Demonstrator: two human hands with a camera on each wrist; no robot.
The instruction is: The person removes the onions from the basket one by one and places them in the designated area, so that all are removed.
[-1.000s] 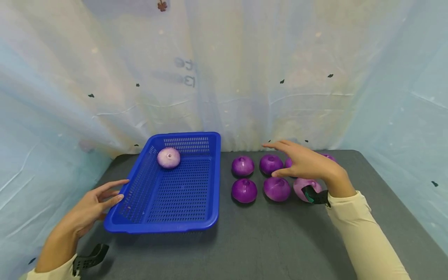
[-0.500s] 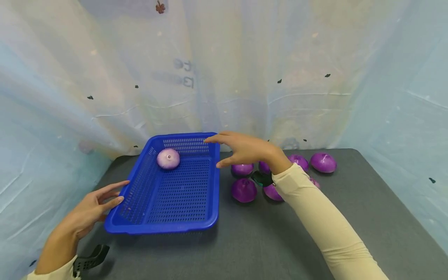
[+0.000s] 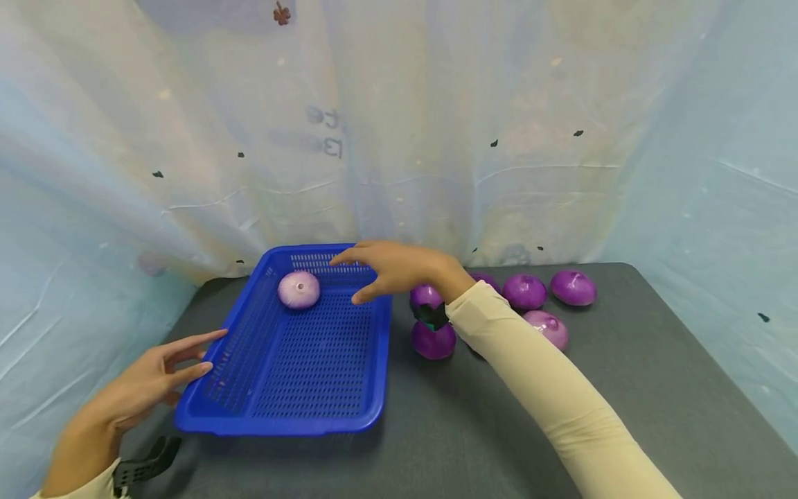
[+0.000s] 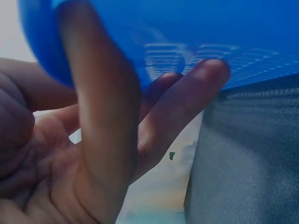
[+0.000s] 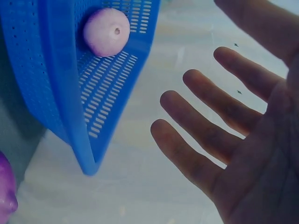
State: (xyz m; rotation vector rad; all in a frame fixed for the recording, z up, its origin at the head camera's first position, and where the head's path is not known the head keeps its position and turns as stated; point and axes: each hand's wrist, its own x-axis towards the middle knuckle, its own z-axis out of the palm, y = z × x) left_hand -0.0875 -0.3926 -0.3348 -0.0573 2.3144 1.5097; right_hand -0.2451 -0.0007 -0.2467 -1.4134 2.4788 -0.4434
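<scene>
At the left side of a blue plastic basket [image 3: 280,425], my left hand [image 3: 138,382] grips the rim. The left wrist view shows one finger bent up over the basket's edge [image 4: 39,42] and others against its slotted wall. A pale purple onion [image 3: 298,290] lies in the basket's far left corner. My right hand [image 3: 399,268] hovers over the basket's far right part with nothing in it. Its fingers [image 5: 187,149] are spread and apart from the basket in the right wrist view, where the onion [image 5: 106,32] also shows.
Several darker red onions stand right of the basket, among them a front one [image 3: 433,340], a far right one [image 3: 573,287] and a lighter one [image 3: 546,328]. My right forearm [image 3: 548,395] hides part of them. A pale curtain [image 3: 411,138] closes off the dark table [image 3: 474,443] behind.
My right hand has moved left from above the onions to over the basket. The basket, with my left hand on it, has shifted slightly toward me.
</scene>
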